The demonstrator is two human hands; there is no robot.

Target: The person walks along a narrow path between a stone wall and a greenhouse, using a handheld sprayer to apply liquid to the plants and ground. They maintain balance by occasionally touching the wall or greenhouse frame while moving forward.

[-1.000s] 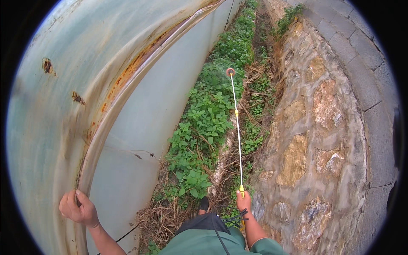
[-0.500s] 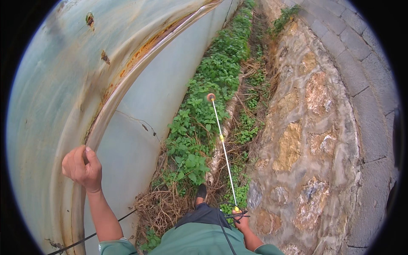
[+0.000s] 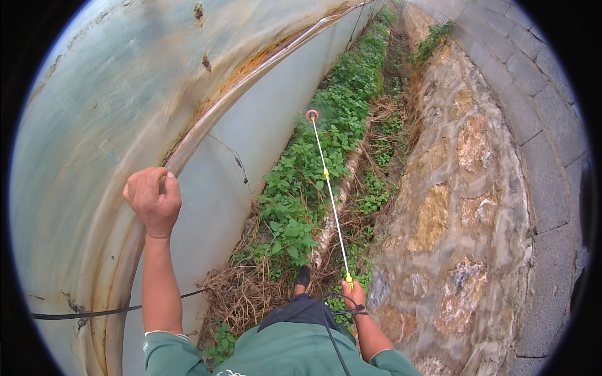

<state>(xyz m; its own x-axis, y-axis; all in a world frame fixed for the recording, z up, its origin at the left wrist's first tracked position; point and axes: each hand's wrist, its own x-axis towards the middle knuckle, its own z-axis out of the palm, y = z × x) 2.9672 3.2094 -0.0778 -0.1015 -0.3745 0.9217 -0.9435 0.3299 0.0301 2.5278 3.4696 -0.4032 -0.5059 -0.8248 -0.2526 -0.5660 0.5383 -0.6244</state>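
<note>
Sheeting [image 3: 81, 119], pale and rust-stained, bulges at far left, and up comes the left hand [image 3: 153, 197] beside its ridge [image 3: 216, 113], higher in view than half a second ago! Curled tight; whether it grips the sheet, can't tell. Green shirt [image 3: 301, 348] below, white marking [image 3: 229, 373] at the frame's edge, cut off and unreadable. Now the spray wand [image 3: 332, 207], red-rimmed nozzle [image 3: 312, 115] against the leafy plants [image 3: 351, 81], also higher than before, right hand [image 3: 355, 294] wrapped round its yellow handle [image 3: 349, 279]! Stone wall [image 3: 439, 219] next, grey paving [image 3: 552, 188] beyond.
</note>
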